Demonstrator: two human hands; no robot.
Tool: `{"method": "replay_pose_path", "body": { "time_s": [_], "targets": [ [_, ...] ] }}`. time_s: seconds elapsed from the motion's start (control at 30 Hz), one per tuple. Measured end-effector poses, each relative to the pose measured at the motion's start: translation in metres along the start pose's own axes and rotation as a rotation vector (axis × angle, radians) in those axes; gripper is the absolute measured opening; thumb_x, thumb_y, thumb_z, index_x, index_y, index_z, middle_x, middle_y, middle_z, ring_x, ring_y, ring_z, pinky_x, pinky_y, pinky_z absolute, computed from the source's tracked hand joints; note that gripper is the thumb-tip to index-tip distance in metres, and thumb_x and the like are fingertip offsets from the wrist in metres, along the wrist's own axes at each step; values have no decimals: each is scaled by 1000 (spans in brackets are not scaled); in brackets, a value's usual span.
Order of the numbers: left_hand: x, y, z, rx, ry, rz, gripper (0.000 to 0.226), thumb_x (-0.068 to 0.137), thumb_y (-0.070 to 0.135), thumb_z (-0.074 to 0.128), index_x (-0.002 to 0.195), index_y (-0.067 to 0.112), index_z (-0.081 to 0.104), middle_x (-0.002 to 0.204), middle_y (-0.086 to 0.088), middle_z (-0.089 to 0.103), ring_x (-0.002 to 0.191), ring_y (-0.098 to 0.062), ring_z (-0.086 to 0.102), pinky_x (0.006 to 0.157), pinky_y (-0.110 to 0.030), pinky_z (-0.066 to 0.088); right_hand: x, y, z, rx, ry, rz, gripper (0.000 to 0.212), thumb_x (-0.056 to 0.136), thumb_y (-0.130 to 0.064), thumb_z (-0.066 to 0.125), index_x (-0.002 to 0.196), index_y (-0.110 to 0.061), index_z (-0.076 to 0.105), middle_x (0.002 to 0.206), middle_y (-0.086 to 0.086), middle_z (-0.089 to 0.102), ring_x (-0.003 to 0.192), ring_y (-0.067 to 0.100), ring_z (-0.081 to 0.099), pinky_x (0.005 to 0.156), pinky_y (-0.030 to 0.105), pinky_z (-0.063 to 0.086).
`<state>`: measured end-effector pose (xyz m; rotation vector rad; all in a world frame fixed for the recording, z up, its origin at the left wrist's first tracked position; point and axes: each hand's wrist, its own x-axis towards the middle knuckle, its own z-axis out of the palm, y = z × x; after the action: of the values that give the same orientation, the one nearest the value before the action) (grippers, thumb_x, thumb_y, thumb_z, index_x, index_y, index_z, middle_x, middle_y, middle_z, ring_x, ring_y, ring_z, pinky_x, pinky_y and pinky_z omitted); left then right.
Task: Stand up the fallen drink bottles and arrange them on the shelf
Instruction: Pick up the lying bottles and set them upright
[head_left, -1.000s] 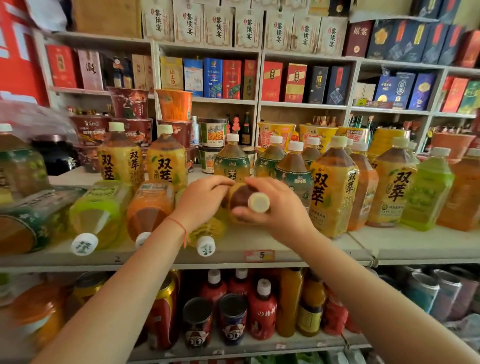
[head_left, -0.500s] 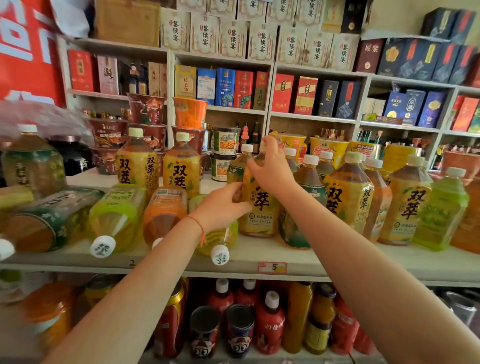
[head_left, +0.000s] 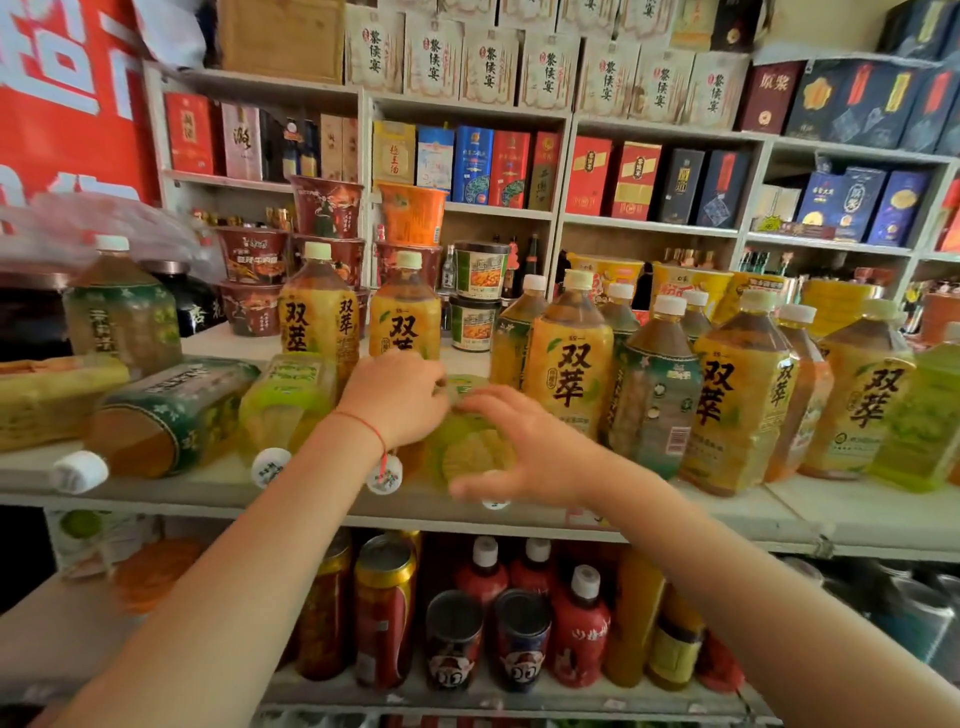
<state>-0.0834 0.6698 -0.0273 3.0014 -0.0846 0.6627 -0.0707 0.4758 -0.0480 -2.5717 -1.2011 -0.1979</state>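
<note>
Shelf (head_left: 156, 493): fallen bottle (head_left: 467, 447) under fingers (head_left: 488, 402).

The front strip of the shelf (head_left: 857, 512) is left bare to the right, ahead of the upright bottles (head_left: 737, 395), which are packed side by side with no gap to reach through. To the left, the front is blocked by fallen bottles: a green-labelled one (head_left: 171, 415) and a lime one (head_left: 283, 410), caps pointing outward, lying close together. Behind them, an open patch of shelf is seen between two standing yellow bottles (head_left: 358, 312) and the noodle cups (head_left: 475, 293). The middle is occupied by both hands over a lying green bottle (head_left: 470, 447).
</note>
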Motion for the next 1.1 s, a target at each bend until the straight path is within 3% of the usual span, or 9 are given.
{"method": "replay_pose_path", "body": {
  "time_s": [0.1, 0.33, 0.43, 0.57, 0.67, 0.73, 0.83, 0.93, 1.1],
  "targets": [
    [-7, -14, 9, -55, 63, -4, 34, 100, 43, 44, 116, 30, 70, 120, 6, 65, 110, -18, 58, 92, -36, 46, -7, 6, 22, -116, 36, -52, 121, 67, -72, 76, 159, -33, 8, 166, -7, 6, 152, 12, 2, 123, 35, 10],
    [-23, -19, 8, -265, 125, 32, 49, 86, 43, 35, 104, 24, 77, 116, 7, 71, 107, -17, 61, 86, -30, 44, -7, -4, 28, -209, 248, -82, 110, 70, -76, 69, 157, -24, 28, 157, 2, 38, 143, 21, 33, 118, 40, 29],
    [-23, -22, 13, -275, 140, 17, 43, 94, 38, 38, 108, 23, 76, 116, 3, 71, 106, -21, 62, 85, -32, 46, -4, -16, 14, -123, 303, -2, 99, 70, -78, 62, 152, -26, 41, 148, -1, 50, 136, 17, 42, 110, 36, 36],
    [-18, -24, 19, -251, 148, -16, 36, 96, 35, 38, 98, 26, 73, 98, 2, 71, 93, -23, 61, 73, -32, 40, 22, -28, -18, 162, 568, 186, 81, 68, -85, 46, 113, -23, 70, 101, -4, 74, 91, 14, 69, 77, 37, 59],
    [-17, -22, 16, -251, 137, 4, 49, 87, 43, 25, 89, 27, 71, 91, 7, 69, 91, -20, 61, 77, -33, 44, 55, -33, -36, 226, 692, 339, 70, 79, -81, 46, 83, -13, 61, 72, 2, 67, 63, 21, 64, 58, 41, 54],
    [-18, -21, 13, -236, 124, 35, 49, 87, 40, 25, 90, 25, 72, 96, 7, 71, 93, -19, 61, 86, -35, 46, 78, -32, -41, 263, 737, 407, 61, 90, -72, 49, 89, -12, 59, 72, 0, 61, 62, 19, 59, 53, 37, 49],
    [-21, -21, 11, -227, 155, 53, 47, 92, 37, 30, 95, 23, 75, 102, 6, 72, 98, -18, 61, 94, -35, 45, 100, -33, -39, 289, 678, 497, 47, 99, -49, 52, 123, -9, 51, 82, -3, 58, 70, 17, 61, 59, 38, 55],
    [-23, -19, 7, -210, 157, 61, 35, 99, 29, 41, 97, 20, 75, 103, 3, 71, 100, -21, 60, 91, -34, 42, 97, -34, -31, 298, 700, 504, 45, 101, -36, 53, 135, -9, 39, 86, -2, 62, 76, 18, 66, 64, 38, 60],
    [-19, -27, -11, -227, -103, 45, 29, 103, 28, 38, 115, 15, 62, 114, -4, 65, 108, -25, 59, 84, -35, 41, 74, -45, -3, -148, 980, 157, 45, 96, -22, 57, 135, -1, 47, 124, 14, 57, 117, 29, 53, 98, 38, 43]
  ]
}}
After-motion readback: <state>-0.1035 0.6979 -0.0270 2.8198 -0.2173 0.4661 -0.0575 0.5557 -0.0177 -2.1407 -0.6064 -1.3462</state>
